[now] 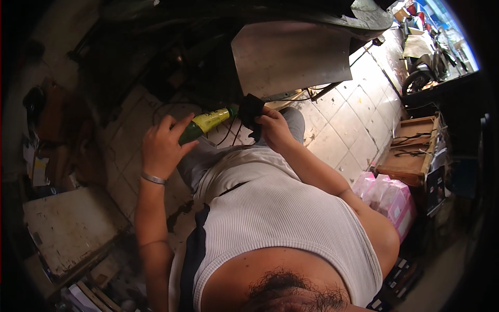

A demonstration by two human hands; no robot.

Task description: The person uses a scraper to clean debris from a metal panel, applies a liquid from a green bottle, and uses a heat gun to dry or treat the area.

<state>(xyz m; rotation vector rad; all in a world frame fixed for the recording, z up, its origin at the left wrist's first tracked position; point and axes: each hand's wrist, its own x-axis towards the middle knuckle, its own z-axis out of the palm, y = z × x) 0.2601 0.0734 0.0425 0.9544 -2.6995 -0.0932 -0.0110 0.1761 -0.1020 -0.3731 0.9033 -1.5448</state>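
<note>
Nearest, the wearer's white ribbed tank top (280, 208) and, below its hem, grey trousers (295, 124). Ahead of the torso, both hands at work. Left hand (165, 147), with a bracelet (154, 179) at its wrist: closed around the lower end of a green bottle (208, 122) with a yellow label, fingers over the upper side, thumb along the lower. The bottle lies tilted above the lap, between the two hands, its neck directed toward the right hand. Right hand (274, 127): thumb and fingers pinched on a crumpled black cloth (251, 110), part of which hangs below the grip. The cloth sits just beside the bottle's neck; whether the two touch cannot be told. To the left, a worn, pale board (73, 226); to the right, a pink package (390, 200) in clear plastic and, beyond it, a shallow wooden tray (410, 169). Farther ahead, pale floor tiles (358, 119) and a flat panel (291, 60). Farthest, at upper right, a motorcycle (417, 82) in bright light.
</note>
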